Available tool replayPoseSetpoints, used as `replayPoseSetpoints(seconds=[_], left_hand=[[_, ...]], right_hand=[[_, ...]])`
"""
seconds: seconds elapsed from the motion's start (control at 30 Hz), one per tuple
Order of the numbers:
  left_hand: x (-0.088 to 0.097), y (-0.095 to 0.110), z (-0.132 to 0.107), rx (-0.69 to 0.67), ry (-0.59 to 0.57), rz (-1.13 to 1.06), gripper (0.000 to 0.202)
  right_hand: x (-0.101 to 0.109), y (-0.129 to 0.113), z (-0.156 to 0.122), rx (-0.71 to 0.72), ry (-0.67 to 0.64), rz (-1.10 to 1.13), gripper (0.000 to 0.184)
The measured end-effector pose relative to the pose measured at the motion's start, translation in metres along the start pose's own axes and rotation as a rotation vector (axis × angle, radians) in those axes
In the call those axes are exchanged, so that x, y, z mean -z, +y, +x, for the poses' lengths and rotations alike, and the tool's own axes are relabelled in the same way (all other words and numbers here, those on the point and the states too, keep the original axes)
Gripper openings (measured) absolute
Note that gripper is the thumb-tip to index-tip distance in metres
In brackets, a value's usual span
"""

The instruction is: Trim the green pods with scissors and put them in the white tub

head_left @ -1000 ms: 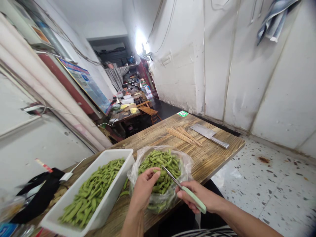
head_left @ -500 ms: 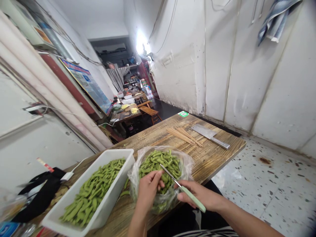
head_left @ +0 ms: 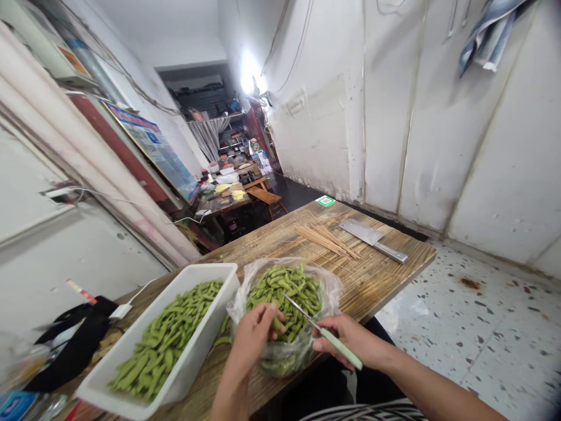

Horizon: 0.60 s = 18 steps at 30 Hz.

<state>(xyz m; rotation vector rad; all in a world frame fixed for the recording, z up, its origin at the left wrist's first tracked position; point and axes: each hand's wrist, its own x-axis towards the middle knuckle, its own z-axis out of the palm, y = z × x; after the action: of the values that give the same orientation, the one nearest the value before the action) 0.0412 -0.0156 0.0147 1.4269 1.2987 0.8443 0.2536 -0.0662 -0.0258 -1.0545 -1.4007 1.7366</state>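
Pointing toward ten o'clock along their long axis, the scissors [head_left: 332, 339] rest in the right hand [head_left: 351, 334], fingers closed round the handle; blade spread cannot be told. Just off the tip, at seven o'clock, the left hand [head_left: 253, 328] pinches a bean pod [head_left: 277, 323], its axis mostly hidden. A plastic bag [head_left: 332, 286] sits beneath; the white tub [head_left: 197, 359] lies at nine o'clock.

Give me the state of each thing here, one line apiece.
Left hand, closed on a green pod.
Right hand, gripping the scissors.
Scissors, held; exact blade opening unclear.
Plastic bag, open at the top, loaded with pods.
White tub, uncovered, partly filled with more pods.
Cleaver, lying flat on the table.
Skewers, loose, partly fanned out.
Lamp, lit.
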Motion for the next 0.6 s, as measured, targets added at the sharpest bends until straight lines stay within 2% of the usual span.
replayPoseSetpoints(seconds=[0.1,0.2,0.3,0.4,0.53,0.6], left_hand=[[0.013,0.0,0.0,0.031,0.117,-0.16,0.037],[0.02,-0.002,-0.001,-0.064,0.181,0.027,0.027],[0.018,-0.008,-0.002,-0.092,0.062,0.354,0.019],[0.014,-0.013,0.0,-0.108,-0.057,0.534,0.016],[0.012,-0.015,0.005,-0.271,0.012,0.512,0.013],[0.012,-0.015,0.007,-0.287,0.06,0.454,0.019]], right_hand=[[0.003,0.005,0.0,0.002,0.0,0.062,0.047],[0.006,0.009,-0.001,-0.002,-0.023,0.064,0.048],[0.007,0.008,-0.002,0.021,-0.032,0.029,0.051],[0.006,0.004,-0.005,0.056,-0.026,-0.024,0.054],[0.003,0.002,-0.008,0.01,-0.049,-0.019,0.056],[0.003,0.005,-0.007,-0.001,-0.061,-0.032,0.054]])
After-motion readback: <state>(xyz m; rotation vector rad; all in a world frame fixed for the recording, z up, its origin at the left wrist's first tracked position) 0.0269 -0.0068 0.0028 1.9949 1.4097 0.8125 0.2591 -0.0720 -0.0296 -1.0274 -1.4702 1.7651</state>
